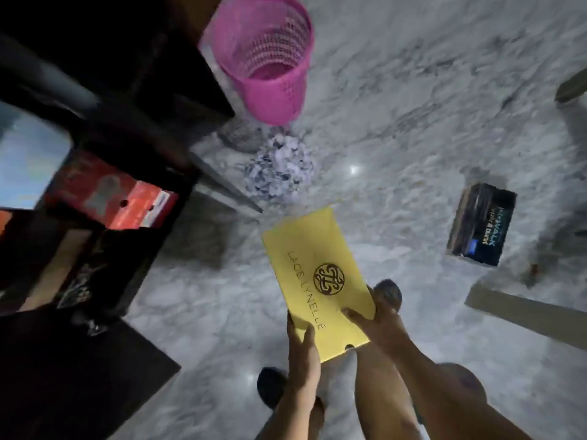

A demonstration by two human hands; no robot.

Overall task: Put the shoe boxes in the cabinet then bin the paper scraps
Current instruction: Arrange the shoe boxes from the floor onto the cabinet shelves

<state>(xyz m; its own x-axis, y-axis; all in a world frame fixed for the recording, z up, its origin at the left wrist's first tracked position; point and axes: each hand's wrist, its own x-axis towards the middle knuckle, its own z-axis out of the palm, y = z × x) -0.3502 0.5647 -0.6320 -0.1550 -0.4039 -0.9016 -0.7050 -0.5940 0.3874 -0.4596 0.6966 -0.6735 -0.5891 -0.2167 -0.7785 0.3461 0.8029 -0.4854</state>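
While both arms reach forward, the hands, left (300,341) and right (365,322), grip the yellow shoe box (317,274).

Bare marble floor (413,90) lies open across the middle and far right. Near the far left edge, the pink basket (266,58) and the heap of paper scraps (279,166) just beside it crowd the dark cabinet (133,90). A dark box (482,223) sits alone towards the right edge, well apart from the yellow box (317,274).
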